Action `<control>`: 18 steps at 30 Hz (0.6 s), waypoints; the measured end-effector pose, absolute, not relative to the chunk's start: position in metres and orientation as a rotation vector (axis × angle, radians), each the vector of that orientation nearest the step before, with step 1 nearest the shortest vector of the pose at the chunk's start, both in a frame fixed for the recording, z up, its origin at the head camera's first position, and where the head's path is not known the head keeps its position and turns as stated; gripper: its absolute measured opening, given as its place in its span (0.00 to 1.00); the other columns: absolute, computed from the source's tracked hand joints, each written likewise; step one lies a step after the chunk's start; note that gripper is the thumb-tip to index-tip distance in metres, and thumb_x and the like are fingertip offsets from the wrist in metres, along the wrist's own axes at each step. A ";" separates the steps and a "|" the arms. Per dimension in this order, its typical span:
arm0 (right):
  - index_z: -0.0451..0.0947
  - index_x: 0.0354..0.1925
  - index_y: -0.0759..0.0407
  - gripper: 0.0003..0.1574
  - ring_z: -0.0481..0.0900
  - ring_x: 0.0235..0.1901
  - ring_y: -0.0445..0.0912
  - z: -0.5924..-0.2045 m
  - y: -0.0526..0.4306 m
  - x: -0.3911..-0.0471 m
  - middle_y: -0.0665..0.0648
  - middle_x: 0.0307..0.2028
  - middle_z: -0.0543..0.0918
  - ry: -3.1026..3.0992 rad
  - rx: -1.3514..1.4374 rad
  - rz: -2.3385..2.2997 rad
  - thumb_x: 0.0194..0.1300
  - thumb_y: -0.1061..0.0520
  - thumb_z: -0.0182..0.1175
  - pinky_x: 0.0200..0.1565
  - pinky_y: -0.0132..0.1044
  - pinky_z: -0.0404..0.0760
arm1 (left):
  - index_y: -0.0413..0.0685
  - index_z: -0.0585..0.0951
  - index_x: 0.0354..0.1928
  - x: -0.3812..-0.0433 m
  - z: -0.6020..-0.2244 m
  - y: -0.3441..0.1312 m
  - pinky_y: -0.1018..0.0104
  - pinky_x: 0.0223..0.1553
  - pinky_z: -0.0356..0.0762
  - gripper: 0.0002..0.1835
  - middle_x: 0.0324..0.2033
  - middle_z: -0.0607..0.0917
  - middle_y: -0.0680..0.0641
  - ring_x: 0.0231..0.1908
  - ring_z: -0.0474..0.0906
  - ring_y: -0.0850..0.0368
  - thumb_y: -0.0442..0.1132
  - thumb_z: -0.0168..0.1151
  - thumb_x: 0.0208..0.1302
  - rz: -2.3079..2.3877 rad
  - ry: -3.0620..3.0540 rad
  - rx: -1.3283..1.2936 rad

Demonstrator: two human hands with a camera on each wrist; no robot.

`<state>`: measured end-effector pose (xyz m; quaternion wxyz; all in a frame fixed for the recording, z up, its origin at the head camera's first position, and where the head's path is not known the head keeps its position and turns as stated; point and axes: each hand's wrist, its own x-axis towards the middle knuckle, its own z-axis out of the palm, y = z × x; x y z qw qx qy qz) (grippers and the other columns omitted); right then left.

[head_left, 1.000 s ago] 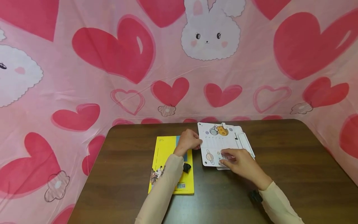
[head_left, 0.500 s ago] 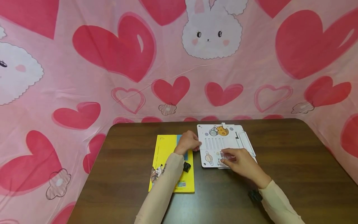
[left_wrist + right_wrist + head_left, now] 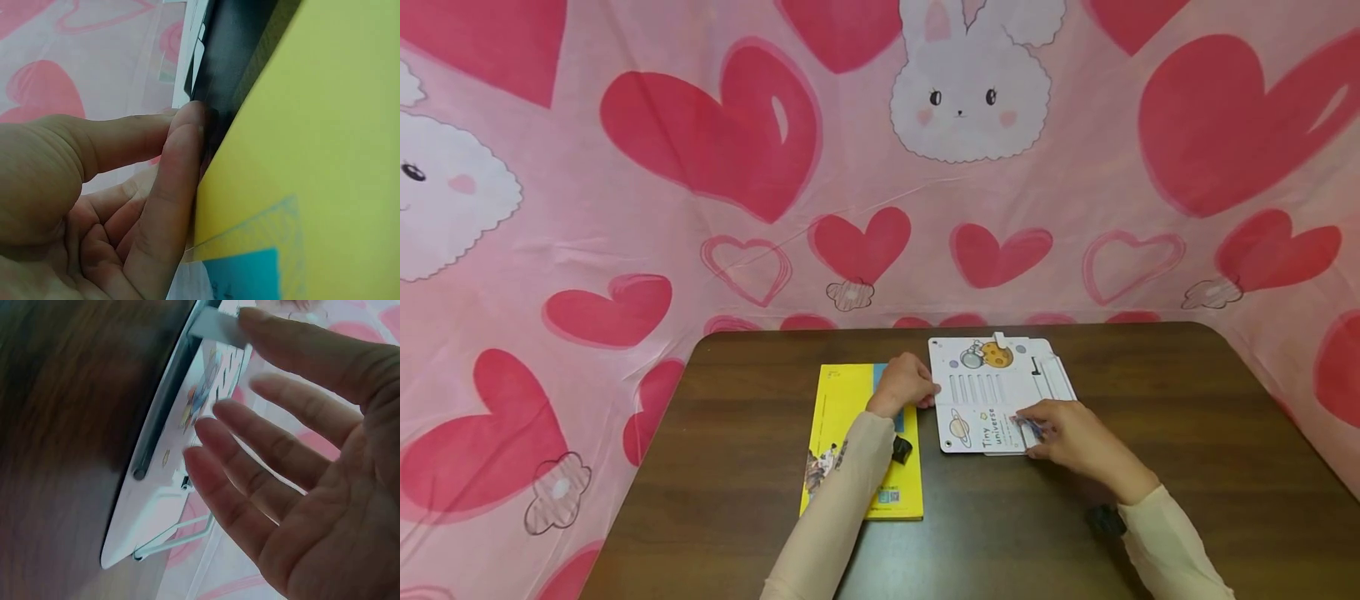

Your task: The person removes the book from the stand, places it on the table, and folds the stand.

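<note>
A white book stand (image 3: 973, 396) printed with a planet, an astronaut and "Tiny universe" lies on the table. My left hand (image 3: 906, 383) pinches its left edge; in the left wrist view the thumb (image 3: 125, 140) and index finger meet at that edge. At the stand's lower right is my right hand (image 3: 1067, 437). Its thumb tip is right at a small pale tab (image 3: 215, 326) that sticks up from the stand, while the other fingers (image 3: 231, 475) are spread and loosely bent. In the head view, the hand covers part of the stand's right side.
Under my left forearm lies a yellow book (image 3: 842, 408) with a blue strip, just left of the stand. A similar tab (image 3: 999, 340) stands at the stand's far edge. Behind the brown table (image 3: 1187, 433) hangs a pink heart-print cloth (image 3: 925, 192).
My right hand has shifted to the right across the stand, uncovering the lettering and the near tab. The stand's far left corner has come down slightly. My left hand stays at the edge.
</note>
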<state>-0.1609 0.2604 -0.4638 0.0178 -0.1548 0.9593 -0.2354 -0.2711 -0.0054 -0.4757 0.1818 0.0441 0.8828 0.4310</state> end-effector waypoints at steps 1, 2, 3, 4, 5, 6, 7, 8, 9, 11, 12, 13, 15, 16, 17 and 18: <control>0.89 0.50 0.61 0.28 0.79 0.38 0.48 -0.464 0.262 -0.161 0.58 0.45 0.90 2.963 -0.476 -0.734 0.48 0.61 0.82 0.40 0.40 0.77 | 0.37 0.89 0.34 -0.271 -0.476 -0.005 0.72 0.24 0.82 0.08 0.19 0.87 0.47 0.18 0.82 0.59 0.37 0.75 0.63 1.214 2.490 0.119; 0.89 0.50 0.61 0.28 0.78 0.38 0.47 -0.464 0.263 -0.161 0.57 0.45 0.90 2.951 -0.470 -0.735 0.48 0.62 0.81 0.39 0.38 0.75 | 0.37 0.89 0.34 -0.272 -0.476 -0.005 0.72 0.24 0.82 0.08 0.19 0.87 0.47 0.18 0.82 0.59 0.37 0.75 0.63 1.214 2.487 0.113; 0.89 0.50 0.60 0.27 0.77 0.37 0.47 -0.464 0.264 -0.161 0.56 0.44 0.90 2.944 -0.474 -0.734 0.48 0.62 0.81 0.39 0.37 0.73 | 0.37 0.89 0.33 -0.272 -0.476 -0.004 0.72 0.24 0.82 0.08 0.19 0.87 0.47 0.17 0.82 0.59 0.37 0.75 0.63 1.215 2.486 0.111; 0.89 0.49 0.60 0.26 0.77 0.37 0.47 -0.464 0.264 -0.161 0.56 0.44 0.90 2.940 -0.478 -0.728 0.49 0.61 0.81 0.39 0.37 0.73 | 0.38 0.89 0.33 -0.272 -0.476 -0.004 0.72 0.24 0.82 0.08 0.19 0.87 0.47 0.17 0.82 0.59 0.37 0.75 0.63 1.216 2.484 0.109; 0.89 0.48 0.59 0.26 0.77 0.38 0.46 -0.464 0.265 -0.161 0.56 0.44 0.90 2.943 -0.480 -0.720 0.49 0.61 0.81 0.39 0.38 0.73 | 0.38 0.89 0.33 -0.272 -0.476 -0.004 0.72 0.24 0.82 0.08 0.19 0.87 0.47 0.17 0.82 0.60 0.37 0.75 0.63 1.215 2.484 0.109; 0.89 0.48 0.58 0.25 0.77 0.38 0.47 -0.465 0.265 -0.162 0.56 0.44 0.90 2.948 -0.479 -0.710 0.49 0.61 0.81 0.40 0.39 0.74 | 0.38 0.89 0.32 -0.272 -0.477 -0.004 0.72 0.24 0.81 0.08 0.19 0.87 0.47 0.17 0.82 0.60 0.37 0.75 0.63 1.215 2.485 0.110; 0.89 0.47 0.58 0.24 0.78 0.38 0.47 -0.465 0.265 -0.162 0.55 0.44 0.90 2.950 -0.479 -0.702 0.49 0.61 0.81 0.41 0.40 0.76 | 0.38 0.89 0.32 -0.272 -0.477 -0.005 0.72 0.24 0.81 0.08 0.18 0.86 0.47 0.17 0.82 0.60 0.37 0.75 0.63 1.216 2.485 0.111; 0.89 0.47 0.58 0.24 0.80 0.39 0.47 -0.466 0.264 -0.162 0.55 0.45 0.90 2.952 -0.478 -0.693 0.49 0.61 0.81 0.42 0.43 0.78 | 0.39 0.88 0.31 -0.272 -0.477 -0.005 0.72 0.24 0.81 0.08 0.18 0.86 0.47 0.17 0.81 0.60 0.38 0.75 0.63 1.218 2.483 0.112; 0.90 0.46 0.58 0.23 0.81 0.40 0.48 -0.466 0.264 -0.162 0.56 0.45 0.90 2.953 -0.476 -0.685 0.49 0.60 0.81 0.43 0.45 0.81 | 0.39 0.88 0.31 -0.272 -0.477 -0.005 0.72 0.24 0.81 0.08 0.18 0.86 0.47 0.17 0.81 0.60 0.38 0.75 0.64 1.218 2.483 0.114; 0.90 0.46 0.58 0.23 0.85 0.44 0.52 -0.467 0.264 -0.162 0.57 0.47 0.91 2.954 -0.473 -0.667 0.50 0.60 0.81 0.48 0.52 0.84 | 0.39 0.88 0.31 -0.272 -0.476 -0.005 0.72 0.25 0.81 0.09 0.18 0.86 0.48 0.18 0.81 0.60 0.38 0.74 0.64 1.216 2.481 0.117; 0.90 0.47 0.59 0.23 0.86 0.46 0.53 -0.467 0.264 -0.162 0.58 0.48 0.91 2.955 -0.473 -0.659 0.50 0.60 0.81 0.50 0.55 0.84 | 0.39 0.88 0.31 -0.272 -0.476 -0.004 0.72 0.25 0.81 0.09 0.18 0.86 0.48 0.18 0.81 0.60 0.38 0.74 0.64 1.213 2.481 0.119; 0.90 0.47 0.59 0.23 0.87 0.49 0.55 -0.468 0.264 -0.162 0.58 0.48 0.91 2.956 -0.475 -0.651 0.50 0.60 0.81 0.52 0.58 0.84 | 0.40 0.88 0.31 -0.272 -0.476 -0.004 0.72 0.25 0.81 0.09 0.19 0.86 0.47 0.18 0.81 0.60 0.38 0.74 0.64 1.211 2.482 0.122; 0.90 0.48 0.59 0.23 0.87 0.52 0.58 -0.468 0.265 -0.162 0.59 0.50 0.91 2.958 -0.479 -0.640 0.51 0.59 0.80 0.55 0.61 0.83 | 0.39 0.88 0.30 -0.272 -0.476 -0.004 0.71 0.25 0.82 0.08 0.19 0.86 0.47 0.18 0.82 0.59 0.38 0.74 0.64 1.209 2.485 0.126; 0.90 0.48 0.59 0.23 0.87 0.53 0.59 -0.468 0.265 -0.162 0.59 0.50 0.91 2.959 -0.482 -0.638 0.51 0.59 0.80 0.55 0.61 0.83 | 0.39 0.88 0.30 -0.272 -0.476 -0.004 0.71 0.25 0.82 0.08 0.19 0.86 0.47 0.18 0.82 0.59 0.37 0.74 0.64 1.208 2.487 0.126; 0.90 0.48 0.59 0.23 0.87 0.53 0.60 -0.468 0.265 -0.162 0.59 0.50 0.91 2.960 -0.483 -0.639 0.51 0.59 0.80 0.55 0.62 0.83 | 0.39 0.88 0.30 -0.271 -0.476 -0.003 0.71 0.25 0.82 0.08 0.19 0.86 0.47 0.18 0.82 0.59 0.37 0.74 0.64 1.206 2.490 0.126; 0.90 0.48 0.59 0.23 0.87 0.53 0.60 -0.468 0.265 -0.162 0.59 0.50 0.91 2.962 -0.483 -0.641 0.51 0.59 0.80 0.55 0.62 0.83 | 0.39 0.88 0.30 -0.271 -0.476 -0.003 0.71 0.25 0.82 0.08 0.19 0.86 0.47 0.18 0.82 0.59 0.37 0.74 0.64 1.204 2.495 0.127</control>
